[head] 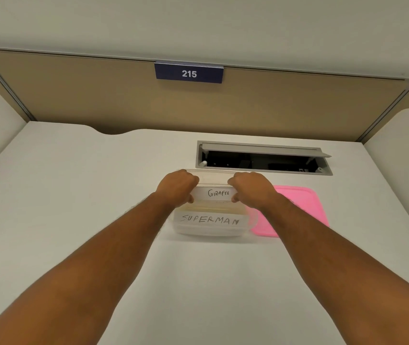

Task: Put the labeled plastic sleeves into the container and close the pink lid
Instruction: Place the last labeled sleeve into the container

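Head view looks down over my two bare forearms onto the white desk (74, 195). On the left, my left hand (177, 189) curls its fingers tight around the left end of the sleeve labeled GIRAFEE (217, 193), holding it over the open clear container (223, 230). A second sleeve marked SUPERMAN (209, 219) shows through the container's near wall, already inside. My right hand (250, 190) pinches the sleeve's right end in the same closed grip. Further right, the pink lid (298, 202) lies flat on the desk, touching the container's right side, partly under my right forearm. Behind it, a cable hatch (264, 158) stands open.
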A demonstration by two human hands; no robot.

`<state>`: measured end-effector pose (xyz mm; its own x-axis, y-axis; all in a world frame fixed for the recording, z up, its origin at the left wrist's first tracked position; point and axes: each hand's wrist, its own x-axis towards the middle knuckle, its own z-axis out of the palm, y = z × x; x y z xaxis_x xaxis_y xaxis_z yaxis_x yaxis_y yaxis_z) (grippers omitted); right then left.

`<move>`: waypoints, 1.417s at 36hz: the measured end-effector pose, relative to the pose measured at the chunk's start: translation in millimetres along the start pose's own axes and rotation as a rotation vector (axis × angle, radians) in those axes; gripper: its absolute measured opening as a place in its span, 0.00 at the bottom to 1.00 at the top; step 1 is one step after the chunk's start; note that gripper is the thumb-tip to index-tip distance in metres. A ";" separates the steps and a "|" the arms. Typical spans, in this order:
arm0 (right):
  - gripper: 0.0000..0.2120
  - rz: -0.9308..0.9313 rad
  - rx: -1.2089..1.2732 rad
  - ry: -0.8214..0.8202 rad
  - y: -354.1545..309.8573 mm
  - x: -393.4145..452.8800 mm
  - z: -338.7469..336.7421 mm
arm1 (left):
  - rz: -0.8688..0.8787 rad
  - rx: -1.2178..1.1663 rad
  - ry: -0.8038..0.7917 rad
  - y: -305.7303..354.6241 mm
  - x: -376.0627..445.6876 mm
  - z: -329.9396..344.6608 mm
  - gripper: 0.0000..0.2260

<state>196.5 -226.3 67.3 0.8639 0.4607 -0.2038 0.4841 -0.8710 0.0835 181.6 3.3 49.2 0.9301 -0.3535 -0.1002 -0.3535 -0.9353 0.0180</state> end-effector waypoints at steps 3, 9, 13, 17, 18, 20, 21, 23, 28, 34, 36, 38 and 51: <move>0.14 -0.020 -0.057 0.009 -3.0 2.7 5.1 | 0.005 0.015 -0.006 -0.6 0.0 3.2 0.16; 0.10 -0.030 -0.094 0.015 -6.4 3.0 17.3 | 0.013 0.038 -0.036 0.5 -0.2 9.1 0.16; 0.07 -0.029 -0.076 0.058 -5.3 0.7 22.7 | 0.013 0.050 -0.041 1.9 -0.3 11.7 0.14; 0.09 -0.039 0.022 0.220 0.8 -4.5 20.4 | 0.022 0.034 -0.011 1.0 -1.7 12.2 0.14; 0.10 -0.033 0.050 0.272 3.3 -6.6 19.5 | 0.023 0.030 0.001 1.1 -2.4 12.3 0.13; 0.10 0.003 0.122 0.372 8.2 -12.0 18.6 | 0.021 0.020 0.026 2.0 -4.5 12.3 0.12; 0.09 0.029 0.161 0.419 10.8 -15.5 19.1 | 0.018 0.012 0.042 3.1 -5.8 12.4 0.12; 0.08 0.100 0.237 0.490 16.1 -23.1 21.2 | 0.008 -0.014 0.089 6.3 -8.8 13.3 0.12; 0.09 0.319 0.302 0.477 27.4 -46.6 35.8 | -0.023 -0.161 0.277 22.2 -23.8 16.3 0.13; 0.08 0.437 0.358 0.442 26.1 -79.0 63.7 | -0.056 -0.249 0.409 46.3 -48.2 24.4 0.17; 0.08 0.425 0.358 0.387 21.0 -88.2 72.5 | -0.090 -0.276 0.442 54.7 -57.0 26.3 0.18; 0.08 0.375 0.350 0.341 13.5 -98.6 82.0 | -0.124 -0.306 0.468 63.6 -66.9 30.3 0.19; 0.06 0.257 0.144 0.280 -9.5 -126.4 117.7 | -0.121 -0.259 0.317 75.6 -101.6 56.1 0.28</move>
<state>66.3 -296.3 -22.5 0.9684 0.2360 0.0810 0.2401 -0.9697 -0.0449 54.8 -30.5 5.0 0.9622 -0.1918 0.1932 -0.2412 -0.9298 0.2781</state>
